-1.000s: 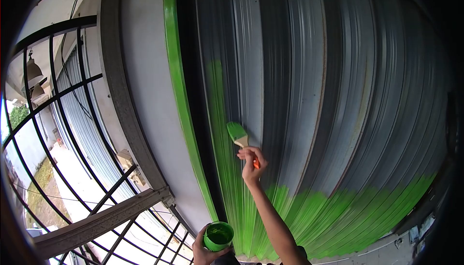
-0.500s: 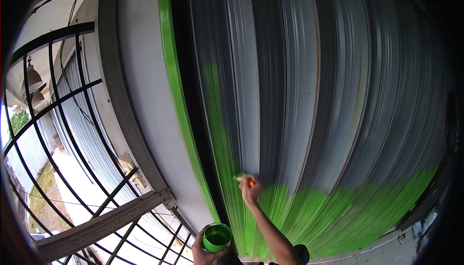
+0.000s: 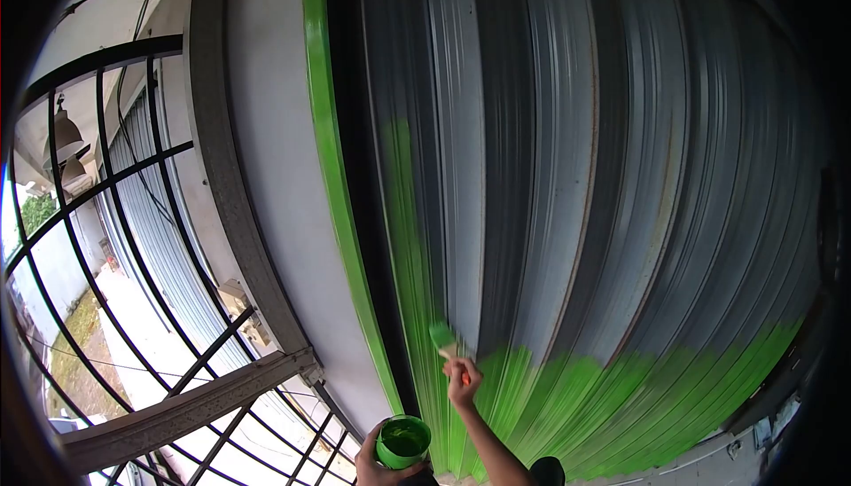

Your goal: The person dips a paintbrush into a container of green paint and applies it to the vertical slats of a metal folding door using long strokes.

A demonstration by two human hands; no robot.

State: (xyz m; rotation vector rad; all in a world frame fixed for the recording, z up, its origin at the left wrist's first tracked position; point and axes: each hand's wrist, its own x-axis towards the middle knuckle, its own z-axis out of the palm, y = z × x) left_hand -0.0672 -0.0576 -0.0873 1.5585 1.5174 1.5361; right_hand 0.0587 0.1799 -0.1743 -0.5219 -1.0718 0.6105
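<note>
A paintbrush (image 3: 442,339) with green paint on its bristles is in my right hand (image 3: 463,380), fingers wrapped round its handle. The bristles lie against the corrugated metal panel (image 3: 505,176), beside a green-painted strip at its left. Green covers the panel's lower part, with an uneven upper edge; above it the metal is grey. At the bottom centre my left hand (image 3: 370,461) holds a round container of green paint (image 3: 403,442), its open top facing up.
A green vertical frame strip (image 3: 326,113) borders a pale wall panel (image 3: 275,131). On the left stand a grey post (image 3: 217,131) and black metal bars (image 3: 106,186), with an outdoor area behind them. A grey beam (image 3: 186,411) crosses the lower left.
My right hand has moved down, and the brush now has its bristles pointing up and left. The view has shifted slightly. My left hand still holds the container.
</note>
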